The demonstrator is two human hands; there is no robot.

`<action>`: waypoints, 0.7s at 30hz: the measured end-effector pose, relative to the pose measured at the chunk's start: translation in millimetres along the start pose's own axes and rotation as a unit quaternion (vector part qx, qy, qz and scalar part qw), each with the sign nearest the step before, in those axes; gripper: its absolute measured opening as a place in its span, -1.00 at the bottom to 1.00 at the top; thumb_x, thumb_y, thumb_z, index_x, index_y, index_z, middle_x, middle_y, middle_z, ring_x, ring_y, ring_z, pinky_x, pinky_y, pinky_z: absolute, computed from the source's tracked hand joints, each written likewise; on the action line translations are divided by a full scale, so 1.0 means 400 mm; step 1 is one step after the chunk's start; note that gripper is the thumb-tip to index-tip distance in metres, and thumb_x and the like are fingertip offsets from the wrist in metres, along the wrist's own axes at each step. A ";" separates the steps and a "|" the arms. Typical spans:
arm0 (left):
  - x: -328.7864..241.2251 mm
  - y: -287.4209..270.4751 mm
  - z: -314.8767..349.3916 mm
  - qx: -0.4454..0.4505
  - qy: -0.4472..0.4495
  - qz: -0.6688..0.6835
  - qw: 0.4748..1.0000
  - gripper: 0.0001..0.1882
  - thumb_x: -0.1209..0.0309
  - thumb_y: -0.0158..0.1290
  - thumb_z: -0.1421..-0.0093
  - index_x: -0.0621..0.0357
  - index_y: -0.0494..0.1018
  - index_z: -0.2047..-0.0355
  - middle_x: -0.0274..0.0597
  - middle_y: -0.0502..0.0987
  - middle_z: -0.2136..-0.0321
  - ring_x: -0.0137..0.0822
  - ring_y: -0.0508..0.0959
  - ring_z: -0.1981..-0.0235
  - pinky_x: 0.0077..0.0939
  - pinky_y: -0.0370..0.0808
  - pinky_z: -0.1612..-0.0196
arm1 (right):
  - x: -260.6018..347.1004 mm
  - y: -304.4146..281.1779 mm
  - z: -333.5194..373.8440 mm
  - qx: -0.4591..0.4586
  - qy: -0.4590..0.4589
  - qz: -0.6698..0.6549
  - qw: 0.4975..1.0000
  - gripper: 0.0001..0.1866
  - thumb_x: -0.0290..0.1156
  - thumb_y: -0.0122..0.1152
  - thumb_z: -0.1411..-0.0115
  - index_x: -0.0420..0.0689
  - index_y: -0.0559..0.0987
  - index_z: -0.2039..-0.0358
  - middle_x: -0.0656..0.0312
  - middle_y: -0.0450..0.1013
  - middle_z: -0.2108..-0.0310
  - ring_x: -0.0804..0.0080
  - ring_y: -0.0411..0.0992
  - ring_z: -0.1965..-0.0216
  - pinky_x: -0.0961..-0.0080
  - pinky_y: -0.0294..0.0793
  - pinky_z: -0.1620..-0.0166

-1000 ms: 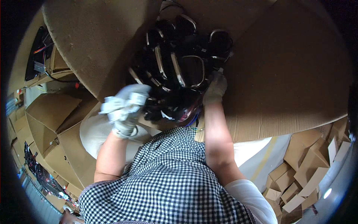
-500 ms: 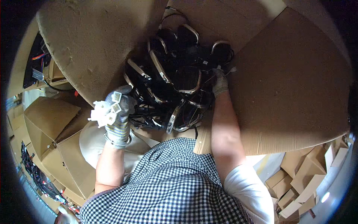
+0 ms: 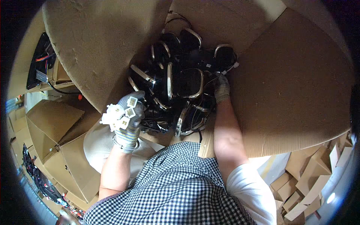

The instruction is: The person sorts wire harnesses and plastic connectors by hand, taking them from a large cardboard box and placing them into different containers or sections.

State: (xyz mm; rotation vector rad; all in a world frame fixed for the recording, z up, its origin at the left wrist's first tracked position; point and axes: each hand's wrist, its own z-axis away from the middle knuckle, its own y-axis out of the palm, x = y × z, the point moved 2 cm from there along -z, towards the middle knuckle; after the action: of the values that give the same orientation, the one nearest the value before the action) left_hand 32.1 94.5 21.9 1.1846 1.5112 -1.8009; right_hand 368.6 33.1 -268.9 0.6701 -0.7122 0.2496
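My left hand (image 3: 135, 122), in a grey glove with a striped cuff, is closed round a bunch of white plastic connectors (image 3: 117, 115), their square open ends facing up. It is held at the near left of a large cardboard box. Inside lie several glossy black parts (image 3: 189, 82) with curved chrome trims, heaped among dark wires. My right hand (image 3: 222, 89), gloved too, reaches into the box at the right of the heap. Its fingers are closed at a thin wire with a white connector (image 3: 224, 72) by the fingertips; shadow partly hides the grip.
Tall cardboard walls (image 3: 288, 90) enclose the heap. Left of the box are folded cartons (image 3: 52, 116), a black part with coloured wires (image 3: 41, 63) and a dark wire bundle (image 3: 37, 176). Flattened cardboard pieces (image 3: 311, 172) lie at the lower right.
My left hand has moved slightly right with the white connectors. A chrome-trimmed part in the middle of the heap has shifted and turned more upright. My right hand stays near the same place.
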 end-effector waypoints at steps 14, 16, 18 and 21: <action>-0.013 0.028 -0.015 0.010 0.270 -0.337 0.902 -0.74 0.39 0.05 -0.03 -0.04 0.49 0.21 -0.23 0.53 0.37 -0.17 0.49 0.35 -0.21 0.36 0.27 | 0.210 0.362 0.306 0.095 -0.382 0.286 0.874 -0.79 -0.29 0.10 -0.20 -0.14 0.57 0.30 0.23 0.50 0.28 0.49 0.40 0.28 0.47 0.36 0.14; -0.012 0.039 -0.018 0.011 0.285 -0.378 0.881 -0.78 0.41 0.03 -0.03 -0.05 0.48 0.27 -0.26 0.52 0.42 -0.20 0.48 0.39 -0.24 0.35 0.32 | 0.207 0.433 0.412 0.123 -0.494 0.421 0.751 -0.86 -0.36 0.10 -0.16 -0.14 0.55 0.37 0.14 0.49 0.30 0.31 0.43 0.31 0.39 0.40 0.20; -0.016 0.053 -0.009 -0.019 0.300 -0.415 0.859 -0.81 0.42 0.02 -0.03 -0.04 0.47 0.30 -0.27 0.50 0.45 -0.19 0.47 0.40 -0.24 0.34 0.32 | 0.187 0.493 0.508 0.174 -0.525 0.548 0.628 -0.91 -0.42 0.10 -0.10 -0.16 0.51 0.43 0.05 0.47 0.35 0.11 0.43 0.33 0.28 0.42 0.27; -0.012 0.070 -0.009 -0.066 0.313 -0.434 0.842 -0.83 0.40 0.00 -0.04 0.00 0.42 0.30 -0.18 0.43 0.44 -0.16 0.41 0.40 -0.19 0.31 0.35 | 0.106 0.506 0.587 0.274 -0.427 0.548 0.665 -0.92 -0.45 0.11 -0.04 -0.18 0.48 0.48 -0.01 0.45 0.38 -0.01 0.41 0.35 0.16 0.40 0.30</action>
State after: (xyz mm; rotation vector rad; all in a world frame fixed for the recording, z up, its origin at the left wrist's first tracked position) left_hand 58.2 90.0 11.5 1.1642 2.8653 -1.8146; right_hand 191.1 36.3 -11.5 0.8494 -1.9906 1.3815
